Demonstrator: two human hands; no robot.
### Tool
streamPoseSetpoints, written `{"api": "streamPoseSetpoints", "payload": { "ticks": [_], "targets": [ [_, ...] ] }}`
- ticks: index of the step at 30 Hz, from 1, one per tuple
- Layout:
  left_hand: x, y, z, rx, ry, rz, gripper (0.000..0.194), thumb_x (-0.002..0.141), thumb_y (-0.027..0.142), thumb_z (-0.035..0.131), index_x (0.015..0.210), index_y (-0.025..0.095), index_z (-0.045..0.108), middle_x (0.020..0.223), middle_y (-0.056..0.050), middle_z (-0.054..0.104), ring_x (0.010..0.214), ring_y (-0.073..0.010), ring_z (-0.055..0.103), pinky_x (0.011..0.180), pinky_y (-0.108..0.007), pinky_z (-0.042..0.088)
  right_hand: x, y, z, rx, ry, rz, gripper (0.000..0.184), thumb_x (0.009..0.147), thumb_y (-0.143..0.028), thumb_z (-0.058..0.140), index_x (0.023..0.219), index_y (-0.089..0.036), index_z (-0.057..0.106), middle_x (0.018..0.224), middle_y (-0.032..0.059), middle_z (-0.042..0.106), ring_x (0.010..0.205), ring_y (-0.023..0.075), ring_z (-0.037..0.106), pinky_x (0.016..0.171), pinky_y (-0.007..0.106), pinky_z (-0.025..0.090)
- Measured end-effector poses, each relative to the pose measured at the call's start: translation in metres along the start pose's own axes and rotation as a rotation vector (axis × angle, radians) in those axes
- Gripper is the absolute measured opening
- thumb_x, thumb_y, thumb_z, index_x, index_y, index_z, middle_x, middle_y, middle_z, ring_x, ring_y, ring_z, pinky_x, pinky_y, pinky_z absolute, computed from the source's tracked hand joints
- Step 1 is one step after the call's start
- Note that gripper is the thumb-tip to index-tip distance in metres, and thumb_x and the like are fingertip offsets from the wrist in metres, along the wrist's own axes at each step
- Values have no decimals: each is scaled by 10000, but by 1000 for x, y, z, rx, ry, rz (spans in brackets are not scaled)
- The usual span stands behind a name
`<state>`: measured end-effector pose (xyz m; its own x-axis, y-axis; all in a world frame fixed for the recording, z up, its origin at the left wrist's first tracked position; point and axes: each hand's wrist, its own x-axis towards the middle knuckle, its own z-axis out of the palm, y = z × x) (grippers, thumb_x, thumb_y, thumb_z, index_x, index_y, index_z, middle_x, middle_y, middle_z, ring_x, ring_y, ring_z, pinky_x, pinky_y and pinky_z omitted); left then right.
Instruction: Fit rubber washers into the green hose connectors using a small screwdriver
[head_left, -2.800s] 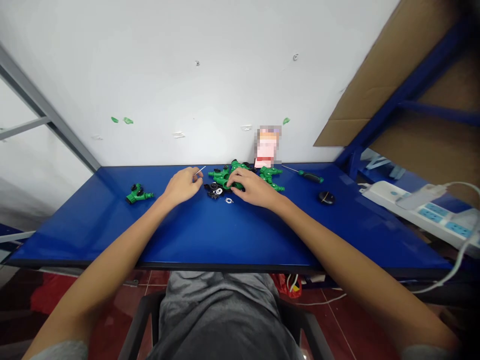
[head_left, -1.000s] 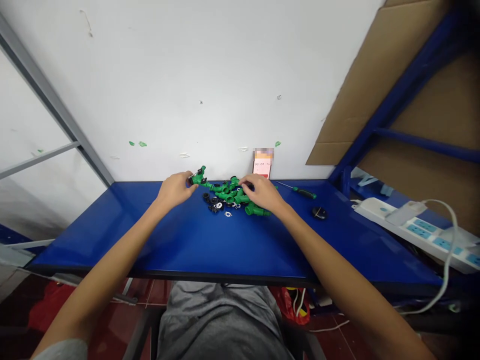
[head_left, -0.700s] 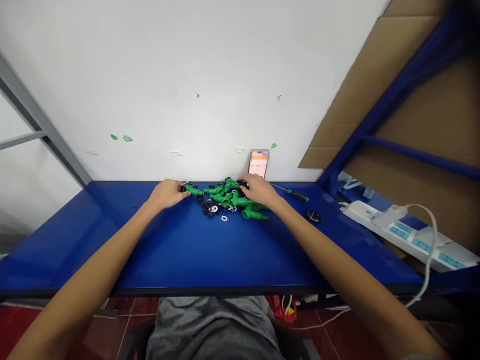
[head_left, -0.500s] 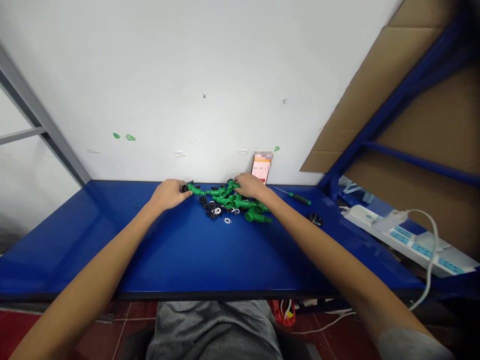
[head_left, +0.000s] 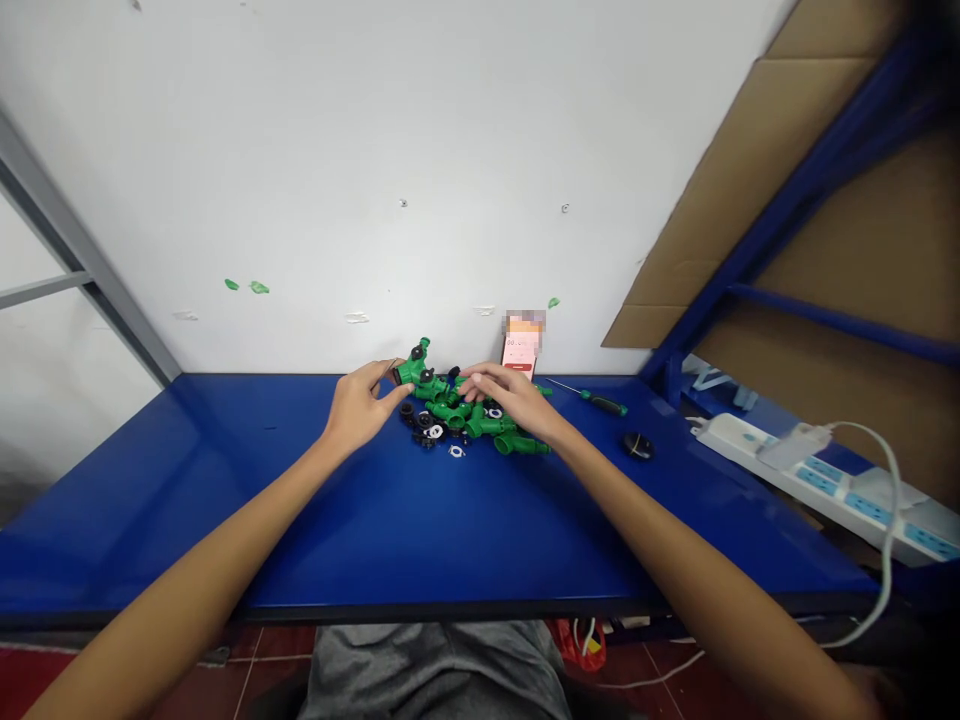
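Note:
My left hand [head_left: 360, 408] is closed on a green Y-shaped hose splitter [head_left: 412, 371] with black knobs, lifted a little above the back of the table. Close to it on the right, my right hand [head_left: 519, 398] hovers over the pile with its fingers apart and loosely bent; I see nothing held in it. Below the hands lie several green branched pipe fittings [head_left: 487, 426]. Black round caps [head_left: 424, 420] are heaped at the pile's left. A white ring [head_left: 457, 452] rests in front of them.
The blue table [head_left: 420, 540] meets a white wall. A phone with a timer [head_left: 519, 350] leans there. To the right are a green-handled screwdriver [head_left: 602, 403], a dark coiled item [head_left: 637, 446] and a white power strip [head_left: 814, 477] with a cable.
My left hand has moved right and raised the green hose splitter off the table. My right hand has drawn back slightly to the right, its fingers now spread.

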<state>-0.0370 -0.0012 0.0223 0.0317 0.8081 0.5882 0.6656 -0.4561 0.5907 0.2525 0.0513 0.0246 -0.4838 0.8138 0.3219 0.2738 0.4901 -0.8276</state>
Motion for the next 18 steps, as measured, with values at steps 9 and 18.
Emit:
{"api": "streamPoseSetpoints", "payload": {
  "ticks": [9,18],
  "targets": [
    [-20,15,23,-114,-72,111,365,967,329,728,1308,206,773,1054,-40,779,597,-101,450,613,-255,432,-13,-19,50,292,16,4,391,906,-505,846,1147,-224,721,1072,49,784,845,196,746,846,395,602],
    [-24,33,15,-221,-139,36,256,953,343,759,1160,193,752,888,1,710,500,-62,298,514,-251,321,-15,-23,30,422,-150,100,374,843,-439,900,1057,-209,697,924,26,751,840,193,723,801,357,582]
  ]
}}
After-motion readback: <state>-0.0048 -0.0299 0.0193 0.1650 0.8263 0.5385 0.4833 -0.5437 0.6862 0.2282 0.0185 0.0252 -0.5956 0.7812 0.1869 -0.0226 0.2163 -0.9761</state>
